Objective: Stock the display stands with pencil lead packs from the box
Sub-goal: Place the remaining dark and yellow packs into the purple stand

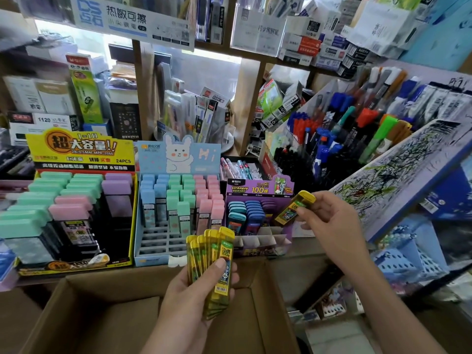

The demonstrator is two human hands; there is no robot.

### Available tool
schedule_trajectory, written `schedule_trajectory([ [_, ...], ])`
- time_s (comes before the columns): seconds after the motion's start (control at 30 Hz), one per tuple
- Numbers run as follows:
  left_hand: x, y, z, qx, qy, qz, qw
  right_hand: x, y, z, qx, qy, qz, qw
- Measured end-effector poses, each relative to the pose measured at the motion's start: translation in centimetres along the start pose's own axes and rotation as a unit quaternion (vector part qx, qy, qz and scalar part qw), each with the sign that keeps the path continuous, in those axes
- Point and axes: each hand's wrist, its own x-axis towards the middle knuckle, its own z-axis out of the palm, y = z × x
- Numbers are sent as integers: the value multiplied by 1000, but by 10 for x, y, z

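Left hand (194, 293) and right hand (332, 226) grip packs (224, 254)

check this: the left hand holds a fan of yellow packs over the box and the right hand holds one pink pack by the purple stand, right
Nearly. In the head view the one pack in the right hand is yellow, not pink. The rest stands: left hand with a fan of yellow packs over the box.

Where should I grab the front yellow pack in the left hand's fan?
Pinch its top end, coming from above: the front yellow pack stands upright, top clear of the left hand, whose thumb presses its middle.
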Motion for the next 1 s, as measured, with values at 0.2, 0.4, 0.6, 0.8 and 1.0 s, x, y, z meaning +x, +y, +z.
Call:
schedule_trajectory([
  [0.2,1,0,-2,3,2,-1,1000,15,9,4,-84,6,-47,995],
  [0.4,1,1,-3,3,-1,0,1000,24,11,15,-177,22,-104,978],
  [0.6,1,1,-6,2,5,1,1000,27,12,25,-309,61,-119,942],
  [0.8,3,-4,-8,0,11,-10,1000,24,8,34,-394,70,-106,910],
  [1.0,3,-3,-9,-7,10,-19,1000,19,10,37,-413,63,-114,902],
])
